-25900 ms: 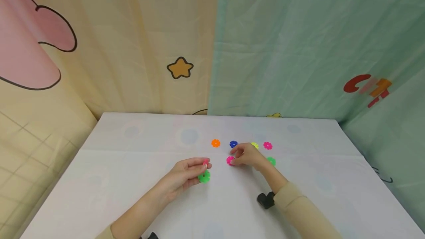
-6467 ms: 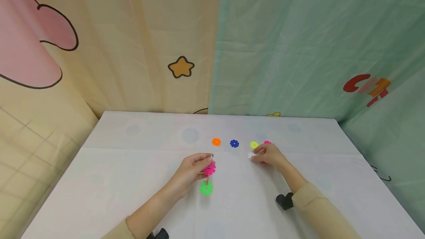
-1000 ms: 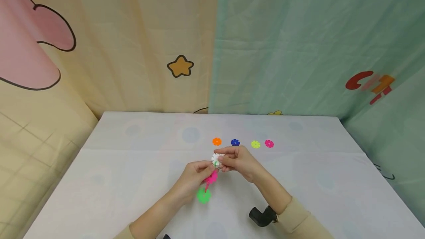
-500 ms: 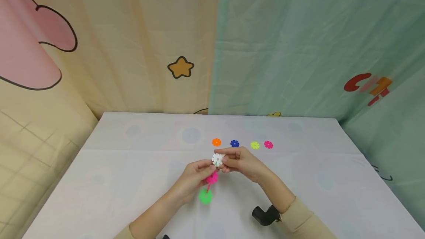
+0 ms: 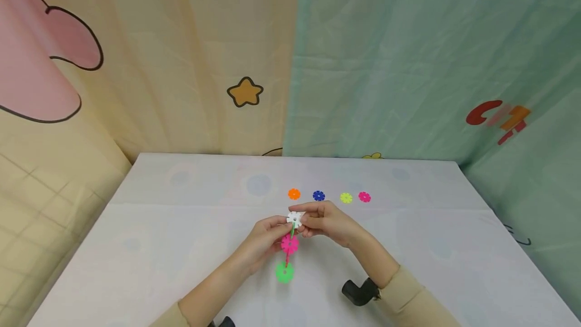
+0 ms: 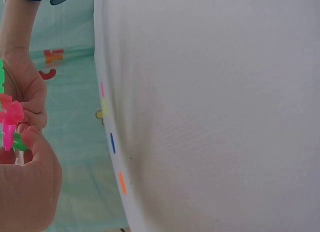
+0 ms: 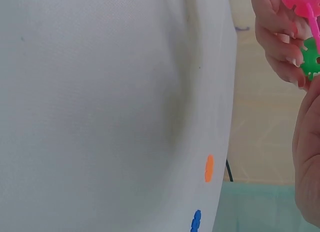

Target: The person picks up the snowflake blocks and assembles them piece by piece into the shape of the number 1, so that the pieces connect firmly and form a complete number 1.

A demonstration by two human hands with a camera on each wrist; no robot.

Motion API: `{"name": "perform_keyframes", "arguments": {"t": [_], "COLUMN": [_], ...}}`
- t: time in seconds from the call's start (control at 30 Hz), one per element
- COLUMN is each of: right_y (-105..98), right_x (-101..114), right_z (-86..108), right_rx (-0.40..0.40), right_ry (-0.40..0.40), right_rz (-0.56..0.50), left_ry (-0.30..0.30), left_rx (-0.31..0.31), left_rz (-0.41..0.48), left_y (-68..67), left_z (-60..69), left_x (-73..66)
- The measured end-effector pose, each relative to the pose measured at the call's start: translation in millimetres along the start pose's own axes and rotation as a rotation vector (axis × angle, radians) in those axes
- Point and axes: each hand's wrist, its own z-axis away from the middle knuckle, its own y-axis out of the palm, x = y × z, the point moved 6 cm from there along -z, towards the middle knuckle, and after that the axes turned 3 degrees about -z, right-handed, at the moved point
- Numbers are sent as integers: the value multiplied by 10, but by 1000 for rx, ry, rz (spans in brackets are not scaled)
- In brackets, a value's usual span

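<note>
In the head view, a chain of notched snowflake discs hangs between the hands above the table. A white snowflake disc (image 5: 294,219) tops it, above an edge-on green disc (image 5: 292,231), a pink disc (image 5: 289,244), a narrow pink piece (image 5: 287,258) and a green disc (image 5: 284,273) at the bottom. My left hand (image 5: 256,249) pinches the chain near its top, just under the white disc. From the right, my right hand (image 5: 333,226) grips the white disc between thumb and fingers. Both wrist views catch only part of the chain, including a pink disc (image 6: 11,111) and a green disc (image 7: 311,59).
Along the far part of the white table (image 5: 181,246) lie an orange disc (image 5: 294,194), a blue disc (image 5: 318,196), a yellow disc (image 5: 346,198) and a pink disc (image 5: 364,197). Printed curtains (image 5: 386,64) hang behind the table. Black wrist mounts (image 5: 360,292) sit below the forearms.
Earlier, the right hand took the white disc from the table and brought it to the chain's top. Over the last second, the chain has turned, showing more of its pink and green discs.
</note>
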Motion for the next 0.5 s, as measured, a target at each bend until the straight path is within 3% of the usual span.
{"name": "perform_keyframes", "arguments": {"t": [0.5], "right_y": [-1], "right_x": [23], "right_z": [-10], "right_rx": [2], "right_ry": [22], "right_rz": [34], "left_ry": [-17], "left_rx": [-30], "left_rz": [-12], "left_y": [27], "left_z": [-37], "left_x": [-69]}}
